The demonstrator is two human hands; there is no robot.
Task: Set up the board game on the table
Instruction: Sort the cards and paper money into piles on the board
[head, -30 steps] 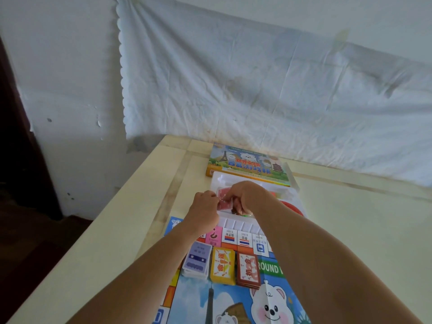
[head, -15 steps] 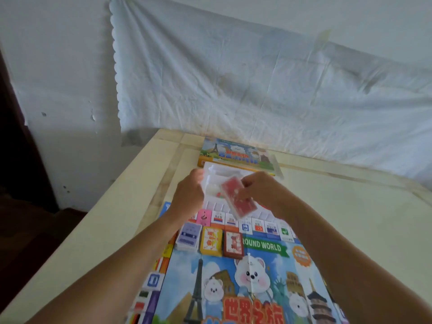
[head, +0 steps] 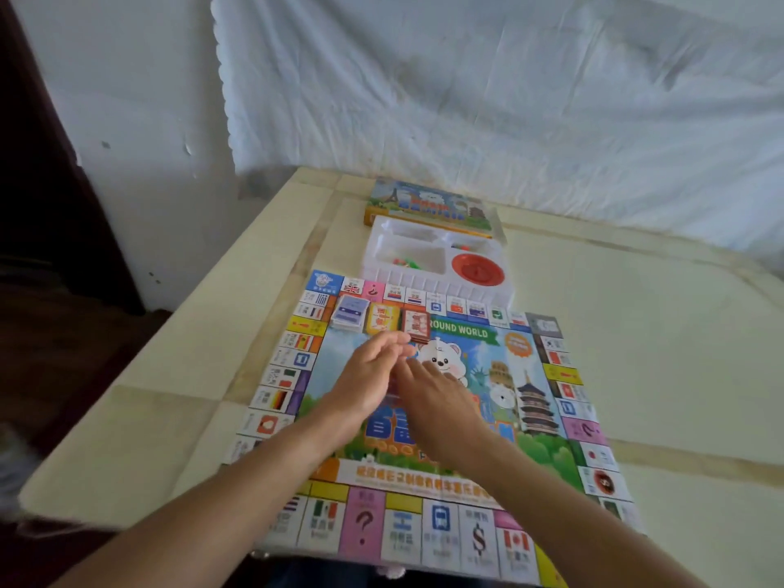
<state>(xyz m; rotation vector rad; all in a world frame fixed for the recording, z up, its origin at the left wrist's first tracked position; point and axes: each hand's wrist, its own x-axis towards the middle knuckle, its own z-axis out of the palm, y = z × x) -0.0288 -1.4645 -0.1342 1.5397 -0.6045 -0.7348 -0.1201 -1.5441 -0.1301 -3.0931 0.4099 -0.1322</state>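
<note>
The colourful board (head: pixel 543 422), flag squares around its border and 3 card decks (head: pixel 382 318) toward 12 o'clock, lies flat on the table (head: pixel 679 354) under the left hand (head: pixel 365 384) and right hand (head: pixel 437 401), fingers straight, any hold unclear.

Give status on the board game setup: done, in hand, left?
Done: board lies unfolded on the table, three card decks lined along its far side. In hand: left hand and right hand meet over the board's middle; anything between them is blurred. Left: the tray holds a red disc and small pieces, not yet laid out.
</note>
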